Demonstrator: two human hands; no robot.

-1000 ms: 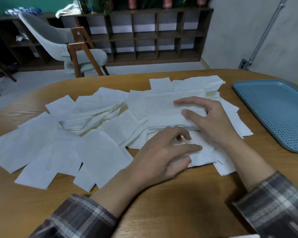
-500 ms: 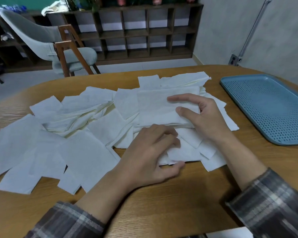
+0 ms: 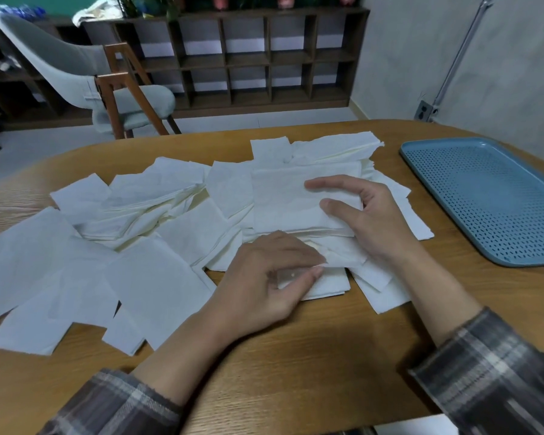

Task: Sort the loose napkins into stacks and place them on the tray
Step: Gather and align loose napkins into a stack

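White napkins (image 3: 151, 277) lie scattered and overlapping across the wooden table (image 3: 296, 356). A squared stack of napkins (image 3: 283, 199) sits in the middle of the pile. My right hand (image 3: 371, 221) rests on the stack's right side, index finger and thumb laid flat on top. My left hand (image 3: 264, 277) is just in front of the stack, its fingers curled, and it pinches the edge of a loose napkin (image 3: 336, 262) between thumb and fingertips. The blue perforated tray (image 3: 490, 202) stands to the right with nothing on it.
Bare wood runs along the near table edge. A grey chair with wooden legs (image 3: 120, 102) and a dark shelf unit (image 3: 248, 58) stand beyond the far edge. A wall with a pipe rises behind the tray.
My left hand's fingers have curled in and pinched a loose napkin in front of the stack. My right hand has stayed on the stack.
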